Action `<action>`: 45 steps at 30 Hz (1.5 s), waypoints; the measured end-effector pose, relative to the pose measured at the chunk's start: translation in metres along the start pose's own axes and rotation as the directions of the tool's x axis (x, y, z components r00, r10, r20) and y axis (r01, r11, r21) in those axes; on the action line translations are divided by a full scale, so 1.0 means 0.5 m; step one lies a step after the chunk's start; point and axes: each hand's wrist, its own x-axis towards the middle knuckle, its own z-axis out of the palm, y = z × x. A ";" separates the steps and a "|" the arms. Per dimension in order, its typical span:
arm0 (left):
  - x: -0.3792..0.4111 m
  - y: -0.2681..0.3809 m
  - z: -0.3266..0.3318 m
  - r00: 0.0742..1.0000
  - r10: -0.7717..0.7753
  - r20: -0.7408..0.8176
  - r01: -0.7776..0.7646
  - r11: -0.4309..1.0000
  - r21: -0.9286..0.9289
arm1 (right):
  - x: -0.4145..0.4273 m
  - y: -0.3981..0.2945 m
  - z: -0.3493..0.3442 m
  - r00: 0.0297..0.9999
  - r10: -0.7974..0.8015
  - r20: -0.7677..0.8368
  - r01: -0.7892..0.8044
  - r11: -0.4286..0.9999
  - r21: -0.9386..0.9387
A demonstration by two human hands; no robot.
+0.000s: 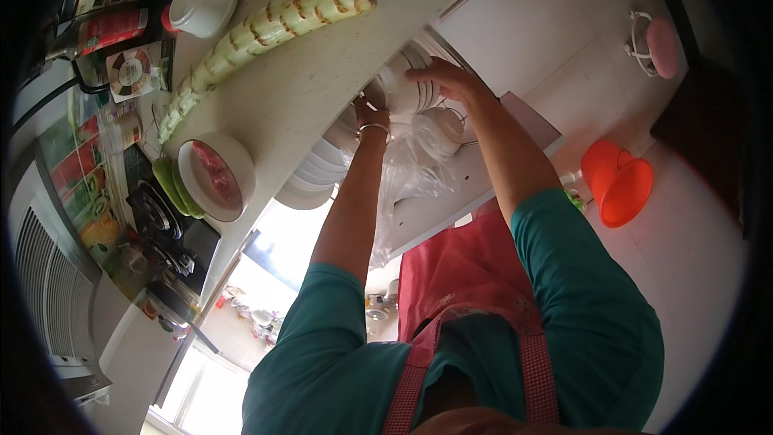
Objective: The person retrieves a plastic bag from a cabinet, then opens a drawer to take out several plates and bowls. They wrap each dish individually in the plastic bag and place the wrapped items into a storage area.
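Note:
Below the countertop edge, a pulled-out drawer [432,208] holds dishes. My right hand [445,78] grips the rims of a stack of white bowls [406,86] with dark edges. Deeper in, my left hand [372,113], with a bracelet at the wrist, reaches in beside the same stack and a bowl at its left. Its fingertips are partly hidden, so its hold cannot be told. A clear plastic bag [416,160] hangs over the drawer's near part, and another white bowl [445,127] sits next to it. White plates [320,163] stand in a row at the left.
On the countertop [314,72] lie a long peeled stem vegetable [272,27], a bowl [241,193] with raw meat [211,172], green vegetables [172,187] and white lidded pots [204,6]. A gas stove [166,223] is at left. An orange bucket [622,187] and pink stool [662,47] stand right.

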 end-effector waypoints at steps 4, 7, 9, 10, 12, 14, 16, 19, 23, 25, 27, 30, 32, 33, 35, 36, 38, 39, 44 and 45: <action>-0.017 0.019 0.001 0.998 0.044 -0.039 -0.041 0.996 0.077 | -0.005 0.002 -0.006 1.000 -0.016 0.011 0.015 0.996 0.091; -0.033 0.051 -0.010 0.995 0.066 -0.068 -0.055 0.987 0.150 | -0.016 0.006 -0.005 0.998 0.025 -0.065 -0.016 0.992 0.125; -0.058 0.092 -0.027 0.995 0.071 -0.076 -0.058 0.985 0.162 | -0.038 0.001 0.008 0.989 0.054 -0.135 -0.032 0.987 0.159; -0.070 0.105 -0.037 0.994 0.078 -0.074 -0.067 0.987 0.143 | -0.045 -0.003 0.011 0.989 0.057 -0.134 -0.036 0.988 0.150; -0.105 0.138 -0.059 0.989 0.138 -0.056 -0.130 0.983 0.129 | -0.065 -0.005 0.010 0.989 0.064 -0.136 -0.046 0.990 0.134; -0.141 0.186 -0.083 0.968 0.249 -0.021 -0.244 0.961 0.128 | -0.083 -0.010 0.014 0.983 0.074 -0.166 -0.055 0.992 0.116; -0.187 0.228 -0.109 0.978 0.208 0.007 -0.206 0.963 0.173 | -0.115 -0.020 0.031 0.986 0.070 -0.152 -0.051 0.991 0.121; -0.248 0.276 -0.141 0.977 0.210 0.025 -0.212 0.964 0.158 | -0.176 -0.032 0.056 0.994 0.038 -0.098 -0.021 0.986 0.167; -0.330 0.344 -0.193 0.960 0.274 0.052 -0.279 0.950 0.141 | -0.249 -0.016 0.062 0.999 -0.009 -0.032 0.016 0.973 0.231; -0.375 0.386 -0.223 0.957 0.277 0.088 -0.283 0.957 0.063 | -0.284 0.006 0.053 0.999 -0.025 -0.029 0.032 0.960 0.279; -0.406 0.399 -0.258 0.947 0.289 0.136 -0.291 0.957 -0.005 | -0.299 0.044 0.030 0.996 -0.035 -0.083 0.060 0.943 0.326; -0.450 0.419 -0.320 0.934 0.308 0.180 -0.280 0.946 -0.165 | -0.351 0.050 0.056 0.973 -0.208 0.101 0.138 0.871 0.472; -0.469 0.442 -0.364 0.958 0.255 0.127 -0.240 0.963 -0.121 | -0.397 0.032 0.083 0.974 -0.227 -0.018 0.205 0.840 0.503; -0.467 0.451 -0.386 0.962 0.257 0.088 -0.252 0.965 -0.069 | -0.416 0.020 0.098 0.968 -0.238 -0.079 0.244 0.821 0.516; -0.485 0.455 -0.431 0.878 0.469 -0.092 -0.448 0.875 0.183 | -0.446 0.015 0.096 0.942 -0.336 -0.006 0.293 0.814 0.501; -0.480 0.443 -0.452 0.882 0.451 -0.134 -0.430 0.889 0.158 | -0.467 0.003 0.108 0.939 -0.344 -0.032 0.309 0.797 0.519; -0.483 0.447 -0.487 0.897 0.397 -0.193 -0.371 0.915 0.160 | -0.502 0.005 0.101 0.883 -0.463 0.072 0.331 0.725 0.605; -0.492 0.475 -0.502 0.906 0.364 -0.216 -0.327 0.926 0.188 | -0.510 0.011 0.080 0.893 -0.449 0.028 0.350 0.734 0.582; -0.502 0.530 -0.532 0.931 0.312 -0.189 -0.347 0.918 -0.194 | -0.570 -0.026 0.139 0.879 -0.372 -0.297 0.469 0.786 0.402; -0.505 0.536 -0.533 0.918 0.363 -0.159 -0.390 0.897 -0.205 | -0.582 -0.020 0.133 0.862 -0.434 -0.260 0.501 0.806 0.314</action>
